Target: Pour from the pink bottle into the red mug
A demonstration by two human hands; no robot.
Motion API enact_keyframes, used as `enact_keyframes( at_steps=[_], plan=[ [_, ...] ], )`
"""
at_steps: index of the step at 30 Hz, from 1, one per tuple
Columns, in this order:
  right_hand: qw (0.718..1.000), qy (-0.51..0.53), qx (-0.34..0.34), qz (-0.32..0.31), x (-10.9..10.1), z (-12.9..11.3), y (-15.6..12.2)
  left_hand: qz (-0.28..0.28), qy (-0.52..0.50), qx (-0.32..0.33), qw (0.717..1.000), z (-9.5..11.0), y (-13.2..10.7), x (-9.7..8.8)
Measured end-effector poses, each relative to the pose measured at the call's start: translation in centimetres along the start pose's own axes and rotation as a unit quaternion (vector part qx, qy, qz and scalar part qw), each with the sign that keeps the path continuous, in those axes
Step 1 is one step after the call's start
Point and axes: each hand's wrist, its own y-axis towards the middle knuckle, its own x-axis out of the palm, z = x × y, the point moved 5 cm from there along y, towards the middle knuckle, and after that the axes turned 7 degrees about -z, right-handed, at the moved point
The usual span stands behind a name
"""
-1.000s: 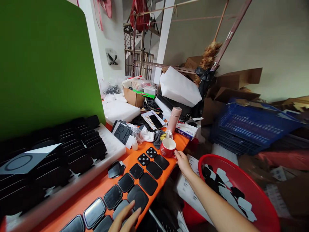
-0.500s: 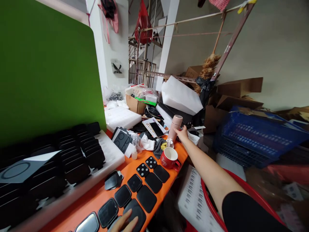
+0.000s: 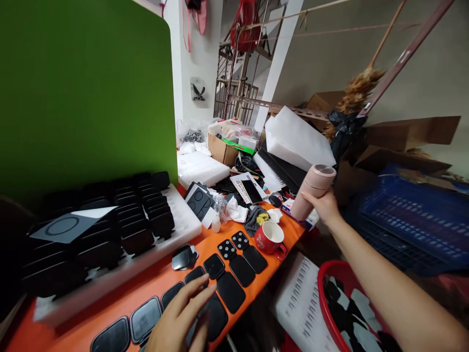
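My right hand (image 3: 326, 208) is wrapped around a pink flask (image 3: 311, 191), which is lifted and tilted above the right end of the orange table (image 3: 154, 281). My left hand (image 3: 181, 318) lies open with fingers spread on black square pads (image 3: 230, 292) laid in rows near the table's front edge. A red mug (image 3: 270, 238) with a white inside stands on the table just below and left of the flask.
A white foam tray (image 3: 183, 225) of upright black parts sits before a green board (image 3: 84, 93). Beyond are cloths, a small bottle, cartons and foam sheets. A red basin (image 3: 330, 288) with black and white pieces and a blue crate (image 3: 414, 215) stand at right.
My right hand left the mug's side, reached to the pink flask, gripped it and lifted it off the table to the right. My left hand slid forward on the pads.
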Motion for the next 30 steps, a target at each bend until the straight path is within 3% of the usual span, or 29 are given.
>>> enact_keyframes(
  at_steps=[3,6,8,11,13,16,18,19,22,23,25,28,30],
  plan=[
    [0.991,-0.003,-0.035,-0.131,-3.2,-3.2,-5.5,-0.008,0.009,0.009,1.0,2.3,1.5,-1.0],
    [0.948,0.016,0.018,-0.318,-3.4,-5.6,-13.6,-0.056,-0.005,0.061,0.997,5.1,2.6,-1.2],
    [0.884,0.032,0.027,-0.466,-1.7,-7.8,-19.3,-0.11,-0.014,0.121,0.986,7.0,3.0,-1.0],
    [0.751,0.086,0.026,-0.654,1.7,-11.8,-26.0,-0.195,0.004,0.21,0.958,9.6,2.8,-0.2],
    [0.699,0.133,0.011,-0.702,3.6,-14.2,-28.1,-0.24,0.017,0.23,0.943,10.4,2.3,0.4],
    [0.662,0.208,0.018,-0.72,5.5,-16.2,-29.7,-0.282,0.021,0.201,0.938,10.4,1.3,1.2],
    [0.666,0.217,0.03,-0.713,6.3,-16.0,-30.5,-0.287,0.006,0.143,0.947,9.8,0.8,1.5],
    [0.693,0.189,0.03,-0.695,6.5,-15.5,-30.7,-0.278,-0.007,0.095,0.956,9.2,0.7,1.5],
    [0.808,0.017,0.003,-0.589,6.7,-13.2,-30.1,-0.215,-0.051,-0.077,0.972,7.2,0.5,0.9],
    [0.829,-0.031,-0.005,-0.559,6.6,-12.7,-29.9,-0.2,-0.064,-0.111,0.971,6.7,0.4,0.7],
    [0.834,-0.058,-0.014,-0.549,6.7,-12.0,-29.6,-0.2,-0.083,-0.097,0.971,6.4,0.4,0.0],
    [0.805,0.004,-0.016,-0.593,6.8,-12.1,-29.6,-0.234,-0.073,0.049,0.968,7.0,0.4,-1.5],
    [0.794,0.022,-0.008,-0.608,6.8,-12.1,-29.5,-0.254,-0.049,0.075,0.963,6.7,0.5,-2.4]
  ],
)
